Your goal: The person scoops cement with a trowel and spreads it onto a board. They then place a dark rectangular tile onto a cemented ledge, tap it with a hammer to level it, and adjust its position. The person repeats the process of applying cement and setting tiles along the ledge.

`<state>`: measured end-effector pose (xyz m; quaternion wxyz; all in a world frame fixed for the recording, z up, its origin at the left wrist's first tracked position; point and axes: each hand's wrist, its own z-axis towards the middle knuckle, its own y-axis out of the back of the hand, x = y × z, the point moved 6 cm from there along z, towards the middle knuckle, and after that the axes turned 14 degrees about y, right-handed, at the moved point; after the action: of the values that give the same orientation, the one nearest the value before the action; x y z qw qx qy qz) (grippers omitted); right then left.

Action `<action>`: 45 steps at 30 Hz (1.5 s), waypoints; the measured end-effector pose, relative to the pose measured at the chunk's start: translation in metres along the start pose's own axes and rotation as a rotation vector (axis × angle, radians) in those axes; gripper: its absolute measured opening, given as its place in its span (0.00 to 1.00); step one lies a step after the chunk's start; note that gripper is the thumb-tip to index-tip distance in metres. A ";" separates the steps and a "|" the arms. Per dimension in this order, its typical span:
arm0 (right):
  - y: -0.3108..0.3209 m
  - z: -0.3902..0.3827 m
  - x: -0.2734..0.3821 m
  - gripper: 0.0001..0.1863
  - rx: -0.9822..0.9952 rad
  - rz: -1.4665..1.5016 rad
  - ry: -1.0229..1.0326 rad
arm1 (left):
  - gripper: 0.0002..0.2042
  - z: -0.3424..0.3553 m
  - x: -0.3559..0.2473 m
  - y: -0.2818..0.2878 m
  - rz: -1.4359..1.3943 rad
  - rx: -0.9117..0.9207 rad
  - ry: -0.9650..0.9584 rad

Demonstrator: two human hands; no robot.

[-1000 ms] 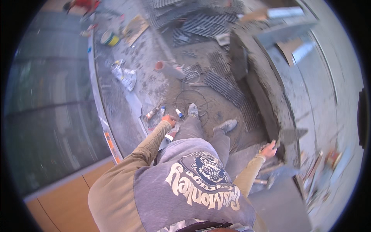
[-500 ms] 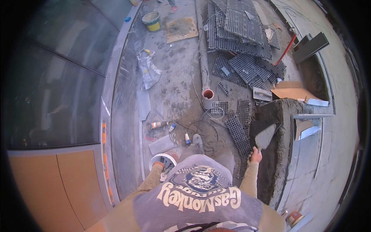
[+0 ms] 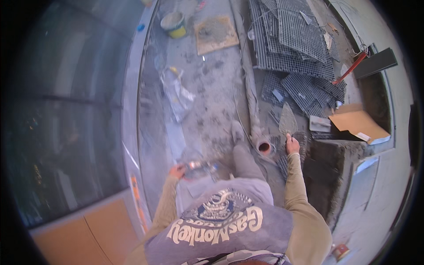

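Observation:
My right hand (image 3: 292, 145) is closed round the handle of a pointed trowel (image 3: 288, 120). Its grey, mortar-smeared blade points away from me, in front of the black plastic grid panels. My left hand (image 3: 177, 171) is low on the left, near a blurred tool with a cord (image 3: 198, 166) on the ground. Motion smears its fingers, so whether it holds anything is unclear. A light grey board (image 3: 191, 187) lies just below that hand, partly covered by my shirt. The white bucket seen earlier is out of sight.
An upright pipe (image 3: 264, 149) stands between my leg and the trowel. Stacked grid panels (image 3: 304, 33), a plastering float (image 3: 319, 124) and cardboard (image 3: 360, 123) lie ahead right. A mortared block wall (image 3: 344, 176) runs along my right; glass (image 3: 75, 141) on my left. A bucket (image 3: 173, 24) stands far off.
I have stepped forward, a foot now ahead of me. My right hand has carried the trowel forward, away from the wall. My left hand has come out of the white bucket.

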<state>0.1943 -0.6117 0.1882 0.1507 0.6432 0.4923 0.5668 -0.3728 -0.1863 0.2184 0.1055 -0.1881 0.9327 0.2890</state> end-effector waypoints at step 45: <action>-0.747 1.101 0.583 0.16 0.461 1.166 -0.388 | 0.17 0.693 -0.841 -0.119 1.248 0.809 -0.375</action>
<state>0.7408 0.6091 -0.3779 -0.2368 0.9110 0.1358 0.3091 0.5002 0.3684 -0.1458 0.1398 0.4787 0.8658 -0.0421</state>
